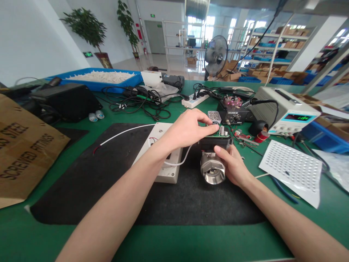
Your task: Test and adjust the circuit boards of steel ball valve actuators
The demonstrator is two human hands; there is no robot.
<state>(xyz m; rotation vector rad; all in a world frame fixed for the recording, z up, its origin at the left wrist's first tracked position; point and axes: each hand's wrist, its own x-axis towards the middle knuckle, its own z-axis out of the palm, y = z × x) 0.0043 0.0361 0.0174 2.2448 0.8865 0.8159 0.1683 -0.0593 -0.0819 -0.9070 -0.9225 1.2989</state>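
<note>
A metal valve (213,168) with a hexagonal threaded end stands on the black mat (109,193), a black housing (214,144) on top of it. My right hand (231,160) is closed around the right side of this valve assembly, thumb on its front. On top of the housing a green circuit board (218,134) with upright capacitors is exposed. Over its far left part, my left hand (188,125) pinches thumb and index finger together; what lies between them is hidden. Under my left wrist lies a pale enclosure (174,171) with a white cable (128,130).
A power supply (286,109), a soldering station (233,114) and a small box of metal parts (214,116) stand behind on the right. A white perforated sheet (293,171) lies at the right. Left are a cardboard box (27,153), tangled cables (136,102) and a blue tray (92,86).
</note>
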